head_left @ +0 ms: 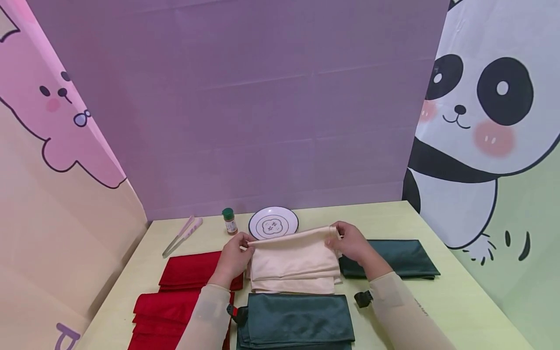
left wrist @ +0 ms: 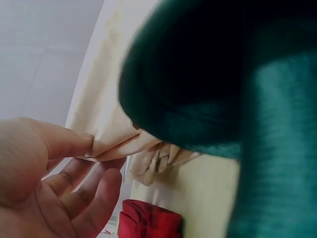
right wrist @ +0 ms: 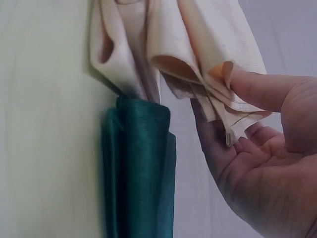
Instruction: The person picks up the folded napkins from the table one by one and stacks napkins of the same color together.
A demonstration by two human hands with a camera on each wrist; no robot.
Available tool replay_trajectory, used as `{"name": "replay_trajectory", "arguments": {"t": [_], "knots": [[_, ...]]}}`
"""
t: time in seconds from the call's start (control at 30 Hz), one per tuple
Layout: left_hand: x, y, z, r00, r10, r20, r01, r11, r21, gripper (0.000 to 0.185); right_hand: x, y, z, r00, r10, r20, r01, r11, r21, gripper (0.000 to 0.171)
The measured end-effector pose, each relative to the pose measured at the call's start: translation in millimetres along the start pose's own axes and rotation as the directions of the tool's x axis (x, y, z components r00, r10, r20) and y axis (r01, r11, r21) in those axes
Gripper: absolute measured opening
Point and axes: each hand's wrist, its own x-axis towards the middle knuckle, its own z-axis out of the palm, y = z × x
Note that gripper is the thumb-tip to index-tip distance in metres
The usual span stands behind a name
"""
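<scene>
A folded cream cloth (head_left: 293, 262) hangs between both hands at the middle of the table. My left hand (head_left: 236, 255) pinches its upper left corner; in the left wrist view the thumb and fingers close on the layered edge. At the upper right corner, my right hand (head_left: 352, 243) grips several layers between thumb and fingers, as the right wrist view shows. The cloth's lower edge lies just behind a folded dark green cloth (head_left: 299, 318). A second green cloth (head_left: 398, 257) lies under and beside the right forearm. Folded red cloths (head_left: 192, 270) sit left of the left hand.
Behind the cream cloth stands a white plate (head_left: 273, 222) with a printed pattern. A green-capped jar (head_left: 229, 221) and pink-handled tongs (head_left: 182, 236) lie at the back left. A purple panel (head_left: 280, 107) closes off the table's back.
</scene>
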Motion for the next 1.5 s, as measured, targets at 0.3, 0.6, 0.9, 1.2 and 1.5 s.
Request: {"name": "replay_trajectory", "arguments": {"t": [0.3,0.6,0.9,1.2,1.5], "knots": [[0.8,-4.3,2.4,1.0,-0.023,-0.019,0.024,0.997,0.078,0.017,1.9,-0.4,4.2,1.0,0.022,0.003,-0.022,0.987,-0.161,0.039],[0.5,-7.1,2.6,0.999,-0.035,0.001,0.035,0.997,0.062,0.023,1.8,0.1,7.5,1.0,-0.018,0.004,0.018,0.965,-0.261,0.033],[1.2,-11.3,3.2,0.998,-0.059,0.017,0.058,0.995,0.075,0.027,0.8,1.2,10.7,1.0,-0.005,0.029,0.014,0.948,-0.317,0.025],[1.1,-8.0,2.4,0.996,-0.092,0.023,0.091,0.995,0.052,0.035,-1.0,0.4,11.7,1.0,0.001,0.007,0.002,0.953,-0.304,0.039],[0.1,-7.6,2.1,0.996,-0.08,0.041,0.077,0.994,0.084,0.032,-1.2,-2.2,11.7,1.0,-0.002,0.007,0.005,0.936,-0.352,0.033]]}}
